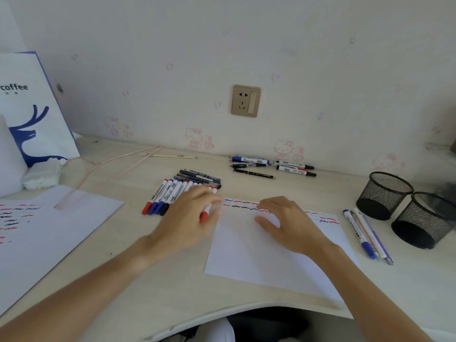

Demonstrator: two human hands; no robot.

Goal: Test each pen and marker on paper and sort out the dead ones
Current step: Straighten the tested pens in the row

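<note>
A white paper sheet with red, blue and black scribbles along its top edge lies in front of me. My right hand rests flat on it, fingers spread. To its left lies a row of red, blue and black capped markers, with dark pens behind them. My left hand reaches over the row's right end. Its blurred, outstretched fingers lie across a red-capped marker; the thumb is hidden. A separate group of pens and markers lies by the wall. Three more pens lie right of the sheet.
Two black mesh pen cups stand at the right. A second scribbled sheet covers the left desk, behind it a white coffee bag and a tissue wad. A pink cord runs along the back. The desk's curved edge is near me.
</note>
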